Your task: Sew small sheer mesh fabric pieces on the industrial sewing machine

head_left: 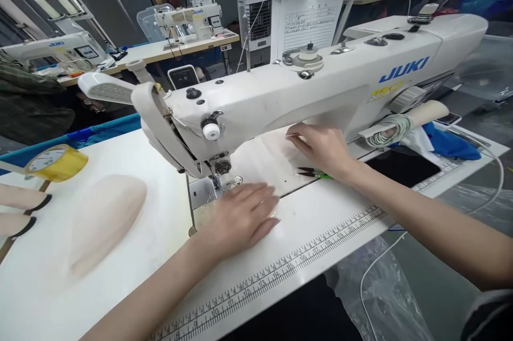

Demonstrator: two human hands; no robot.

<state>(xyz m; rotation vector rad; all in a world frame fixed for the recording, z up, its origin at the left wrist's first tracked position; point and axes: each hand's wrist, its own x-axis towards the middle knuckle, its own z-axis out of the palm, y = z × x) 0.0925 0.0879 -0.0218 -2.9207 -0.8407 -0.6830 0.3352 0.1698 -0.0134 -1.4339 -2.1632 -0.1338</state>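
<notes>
A white JUKI sewing machine (320, 90) stands in front of me. My left hand (240, 218) lies with its fingers stretched out over the front of the bed, just right of the needle and presser foot (217, 183). Under the machine's arm, my right hand (318, 148) has bent fingers over the pale bed (264, 156); whatever its fingertips hold, if anything, cannot be made out. Thread snips (315, 172) with dark blades and green handles lie partly beneath that hand. A blurred, pale beige cup-shaped piece (110, 218) rests on the table left of the machine.
Yellow tape (58, 163) sits at the left edge near two beige rolls (20, 207). A printed ruler (280, 271) runs along the front edge. At right are a rolled beige piece with cord (401, 124), blue cloth (451, 142) and a black pad (401, 167). Other machines stand behind.
</notes>
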